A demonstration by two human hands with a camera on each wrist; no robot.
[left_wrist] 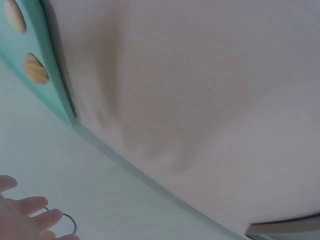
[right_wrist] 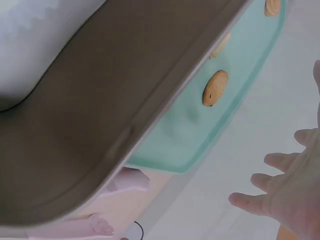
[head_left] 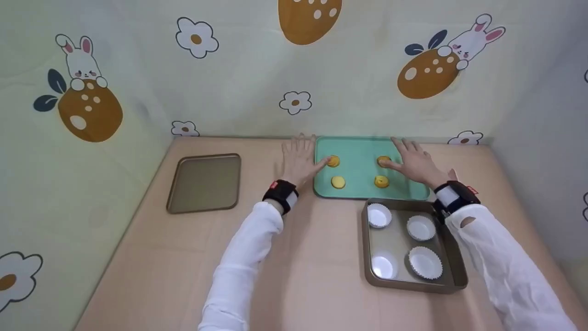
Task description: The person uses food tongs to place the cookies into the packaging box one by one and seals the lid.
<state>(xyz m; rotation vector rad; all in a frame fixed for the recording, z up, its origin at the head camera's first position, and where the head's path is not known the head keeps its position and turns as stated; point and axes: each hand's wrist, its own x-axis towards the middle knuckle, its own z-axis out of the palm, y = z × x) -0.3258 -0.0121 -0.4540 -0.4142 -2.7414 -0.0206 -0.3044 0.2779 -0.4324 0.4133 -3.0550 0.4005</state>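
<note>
Several small golden cookies [head_left: 338,182] lie spaced out on a mint-green tray [head_left: 358,170] by the back wall. My left hand [head_left: 298,163] is spread over the tray's left edge, its thumb overlapping the back-left cookie in the head view. Over the tray's right side is my right hand [head_left: 417,164], fingers spread, thumb tip overlapping the back-right cookie [head_left: 382,160]. Both wrist views show the left hand [left_wrist: 25,217] and right hand [right_wrist: 287,185] with straight fingers and nothing held. A brown baking tin [head_left: 371,280] with several white paper cups [head_left: 426,263] stands before the tray.
A shallow brown lid or tray [head_left: 204,184] lies on the left of the table [head_left: 183,257]. Patterned cloth walls [head_left: 239,92] close off the back and sides. Pale pink objects [right_wrist: 127,181] lie beyond the tin in the right wrist view.
</note>
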